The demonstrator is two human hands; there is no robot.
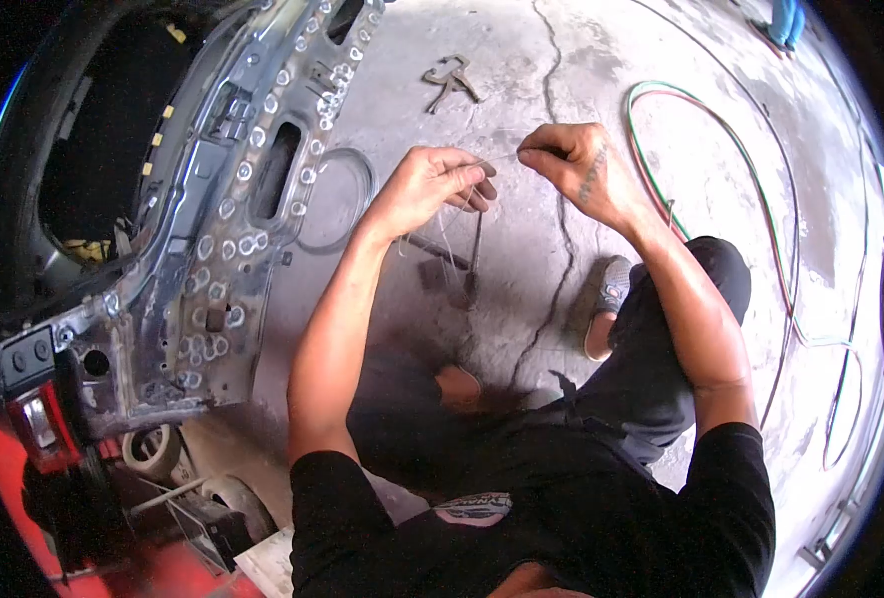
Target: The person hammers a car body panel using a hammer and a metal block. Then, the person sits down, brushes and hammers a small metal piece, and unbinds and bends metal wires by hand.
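Note:
My left hand point(440, 187) is closed in a pinch on a thin wire or thread, with loose strands of it hanging below the fingers. From there the thin wire point(503, 157) runs taut to my right hand point(580, 171), whose thumb and index finger pinch the other end. Both hands are held up over the concrete floor. Below and beside my left hand, a dark long-handled tool point(440, 251) lies on the floor, partly hidden by the hand. Near my left wrist is a loose coil of thin wire point(370, 189) on the floor.
At left stands a car body panel point(233, 214) with many ground weld spots. Clamp-like metal tools point(451, 84) lie ahead. Green and red hoses point(761, 194) loop across the floor at right. A long crack point(559, 289) splits the concrete. Rolls of tape point(153, 450) sit lower left.

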